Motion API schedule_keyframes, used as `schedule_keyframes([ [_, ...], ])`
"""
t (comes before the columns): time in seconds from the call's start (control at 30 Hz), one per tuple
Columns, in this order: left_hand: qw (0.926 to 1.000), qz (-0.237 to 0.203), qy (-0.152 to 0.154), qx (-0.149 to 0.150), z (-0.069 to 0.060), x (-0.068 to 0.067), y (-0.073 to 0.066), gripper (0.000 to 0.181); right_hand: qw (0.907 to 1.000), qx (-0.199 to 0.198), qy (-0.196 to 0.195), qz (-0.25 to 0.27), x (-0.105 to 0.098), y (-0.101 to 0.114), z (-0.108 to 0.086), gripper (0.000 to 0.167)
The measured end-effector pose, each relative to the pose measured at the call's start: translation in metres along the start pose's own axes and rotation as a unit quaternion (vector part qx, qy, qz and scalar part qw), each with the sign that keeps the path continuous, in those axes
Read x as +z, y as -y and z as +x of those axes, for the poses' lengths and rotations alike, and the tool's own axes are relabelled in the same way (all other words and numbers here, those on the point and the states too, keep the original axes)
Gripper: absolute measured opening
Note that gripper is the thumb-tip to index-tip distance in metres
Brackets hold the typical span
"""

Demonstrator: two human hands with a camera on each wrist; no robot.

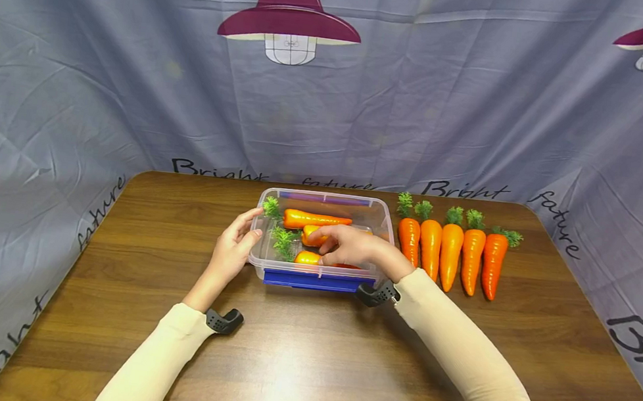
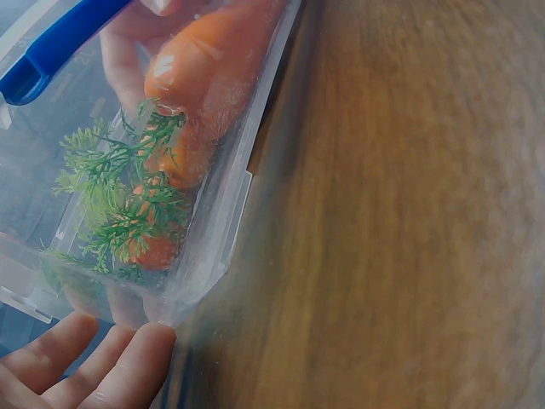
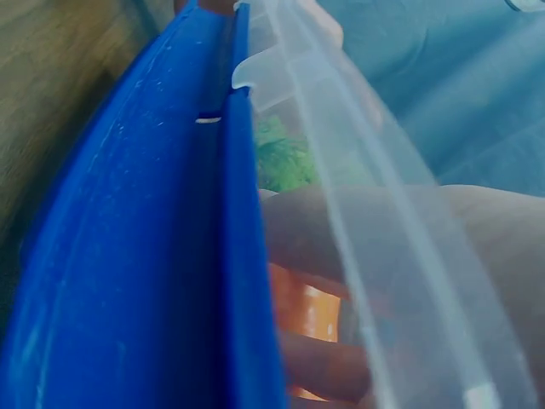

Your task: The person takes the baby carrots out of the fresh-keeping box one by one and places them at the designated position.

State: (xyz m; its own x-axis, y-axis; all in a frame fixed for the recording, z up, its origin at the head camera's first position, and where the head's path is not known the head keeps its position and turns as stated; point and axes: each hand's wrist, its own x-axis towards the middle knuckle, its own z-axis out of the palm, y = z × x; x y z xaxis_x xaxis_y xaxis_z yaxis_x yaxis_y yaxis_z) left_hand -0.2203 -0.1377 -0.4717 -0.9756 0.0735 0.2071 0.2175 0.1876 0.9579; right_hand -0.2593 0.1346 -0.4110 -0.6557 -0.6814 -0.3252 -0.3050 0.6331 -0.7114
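Note:
A clear plastic box [image 1: 390, 225] with a blue clip [image 1: 318, 281] along its front lies at the table's middle. Three orange carrots with green tops lie crosswise inside: a back carrot [image 1: 319, 221], a middle carrot [image 1: 310, 231] and a front carrot [image 1: 307, 258]. My right hand [image 1: 348, 246] reaches into the box with bent fingers and grips the middle carrot, covering much of it. Orange shows between those fingers in the right wrist view. Against the box's left end rests my left hand [image 1: 235, 243], its fingertips [image 2: 140, 349] touching the outside of the wall.
Several more carrots [image 1: 450, 258] stand in a row to the right of the box, leafy tops toward the back. Beneath everything is a brown wooden table [image 1: 176, 223]. A grey-blue curtain [image 1: 367, 113] with printed lamps and lettering hangs behind and at the sides.

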Motion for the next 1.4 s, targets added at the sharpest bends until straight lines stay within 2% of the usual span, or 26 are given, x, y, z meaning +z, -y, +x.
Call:
schedule_keyframes([
  [0.13, 1.0, 0.004, -0.001, -0.002, 0.0, 0.0, -0.001, 0.045, 0.9997, -0.01, 0.015, -0.018, 0.002, 0.0, 0.002, 0.058],
  [0.33, 1.0, -0.003, -0.002, -0.003, 0.0, 0.0, -0.001, 0.045, 0.9974, -0.023, 0.016, -0.066, 0.004, 0.002, 0.005, 0.052],
  [0.57, 1.0, -0.001, -0.001, -0.003, 0.0, 0.001, 0.0, 0.045, 0.9956, -0.05, 0.022, -0.076, 0.006, -0.002, 0.006, 0.046],
  [0.8, 1.0, -0.004, -0.005, 0.005, 0.0, 0.001, 0.0, 0.045, 0.9936, -0.094, 0.0, -0.063, 0.007, -0.008, 0.005, 0.047],
  [1.03, 1.0, -0.004, -0.002, 0.007, 0.0, 0.0, 0.0, 0.045, 0.9915, -0.117, -0.026, -0.051, 0.01, -0.009, 0.003, 0.046],
  [1.4, 1.0, -0.002, -0.005, 0.002, 0.0, 0.001, 0.001, 0.046, 0.9933, -0.098, -0.053, 0.03, 0.012, -0.006, 0.001, 0.052],
])
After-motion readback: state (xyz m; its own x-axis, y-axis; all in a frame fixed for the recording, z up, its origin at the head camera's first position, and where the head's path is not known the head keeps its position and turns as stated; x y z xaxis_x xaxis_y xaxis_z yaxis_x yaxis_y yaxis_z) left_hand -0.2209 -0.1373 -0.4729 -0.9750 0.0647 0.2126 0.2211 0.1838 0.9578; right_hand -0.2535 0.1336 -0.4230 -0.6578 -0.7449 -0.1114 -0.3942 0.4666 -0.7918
